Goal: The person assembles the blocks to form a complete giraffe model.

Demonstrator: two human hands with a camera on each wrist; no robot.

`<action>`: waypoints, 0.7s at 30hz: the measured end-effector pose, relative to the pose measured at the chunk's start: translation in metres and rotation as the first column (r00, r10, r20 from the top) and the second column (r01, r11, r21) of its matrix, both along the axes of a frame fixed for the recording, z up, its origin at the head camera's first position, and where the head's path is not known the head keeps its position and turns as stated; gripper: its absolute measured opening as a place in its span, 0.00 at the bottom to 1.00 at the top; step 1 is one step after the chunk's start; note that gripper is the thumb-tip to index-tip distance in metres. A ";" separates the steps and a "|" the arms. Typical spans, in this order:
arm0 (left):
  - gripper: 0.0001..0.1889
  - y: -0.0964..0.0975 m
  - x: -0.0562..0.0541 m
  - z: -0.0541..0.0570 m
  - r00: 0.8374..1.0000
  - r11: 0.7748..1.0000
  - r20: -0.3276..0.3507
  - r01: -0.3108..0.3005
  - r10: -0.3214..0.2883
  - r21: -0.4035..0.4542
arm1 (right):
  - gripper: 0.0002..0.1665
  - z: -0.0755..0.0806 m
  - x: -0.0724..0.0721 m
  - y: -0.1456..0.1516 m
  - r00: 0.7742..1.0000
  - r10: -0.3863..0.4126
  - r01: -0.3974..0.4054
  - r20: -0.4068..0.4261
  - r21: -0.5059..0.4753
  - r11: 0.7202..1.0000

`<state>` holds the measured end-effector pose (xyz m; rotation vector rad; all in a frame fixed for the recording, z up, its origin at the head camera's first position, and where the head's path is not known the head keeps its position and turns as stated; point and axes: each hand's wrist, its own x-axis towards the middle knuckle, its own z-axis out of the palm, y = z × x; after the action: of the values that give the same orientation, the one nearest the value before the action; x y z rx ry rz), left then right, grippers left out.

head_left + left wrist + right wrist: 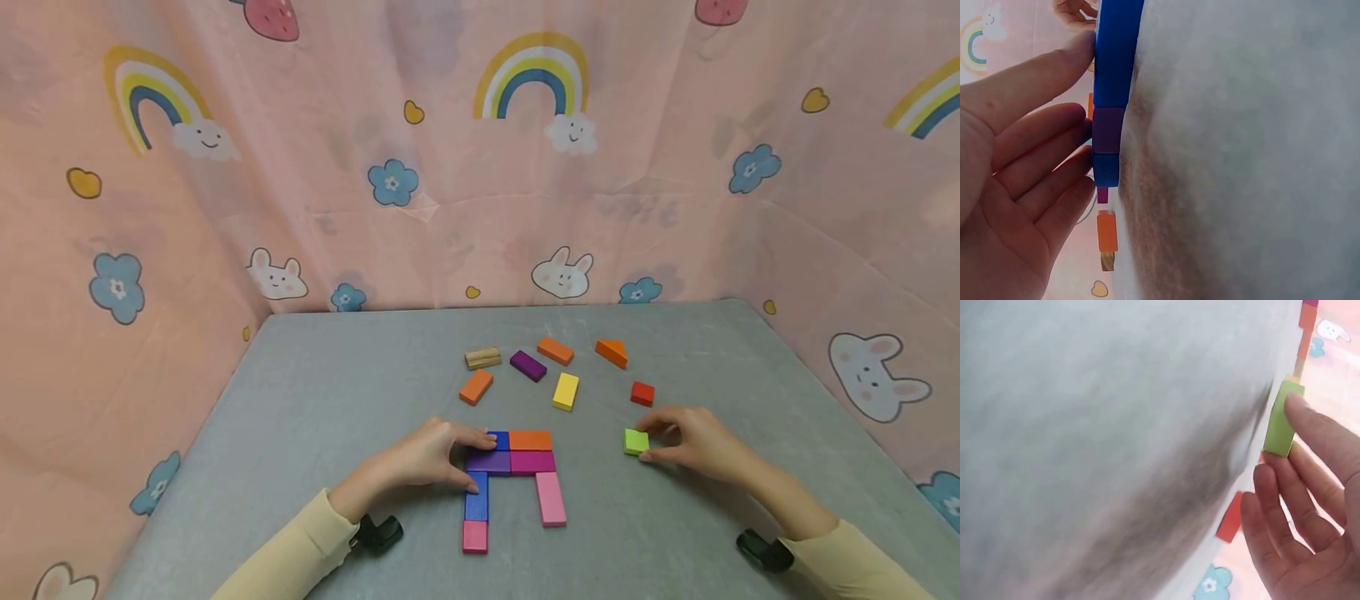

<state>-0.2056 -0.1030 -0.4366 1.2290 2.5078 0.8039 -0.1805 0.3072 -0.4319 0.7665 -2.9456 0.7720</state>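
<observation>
Flat wooden blocks lie joined in a figure on the table. A blue block [502, 442] and an orange block [531, 441] form its top, over a purple block [489, 462] and a magenta block [532, 462]. Below them are a lower blue block [477, 498], a pink block [551, 499] and a short pink block [475, 537]. My left hand [427, 457] rests on the figure's left side, its fairly straight fingers and thumb touching the blue and purple blocks. To the right, my right hand [693, 443] pinches a green block [636, 442] between thumb and fingers, close over the table.
Behind the figure lie loose blocks: a wood-coloured one [482, 358], a purple one [528, 366], a yellow one [566, 392], an orange triangle [612, 353] and two orange blocks. A red block [642, 393] lies just beyond my right hand. A patterned curtain [450, 233] surrounds the grey table [337, 367].
</observation>
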 end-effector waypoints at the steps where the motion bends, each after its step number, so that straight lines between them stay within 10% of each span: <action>1: 0.30 0.000 0.000 0.000 1.000 1.000 -0.001 0.001 -0.001 -0.002 | 0.20 0.001 0.000 -0.002 1.000 0.005 -0.005 0.000 0.001 1.000; 21: 0.31 0.000 0.000 0.000 1.000 1.000 -0.019 0.021 -0.021 -0.017 | 0.21 0.009 0.012 -0.050 0.985 0.164 -0.157 0.051 -0.123 0.980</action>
<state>-0.2058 -0.1030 -0.4365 1.2607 2.5071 0.7689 -0.1686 0.2567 -0.4225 0.9981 -2.8847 0.9879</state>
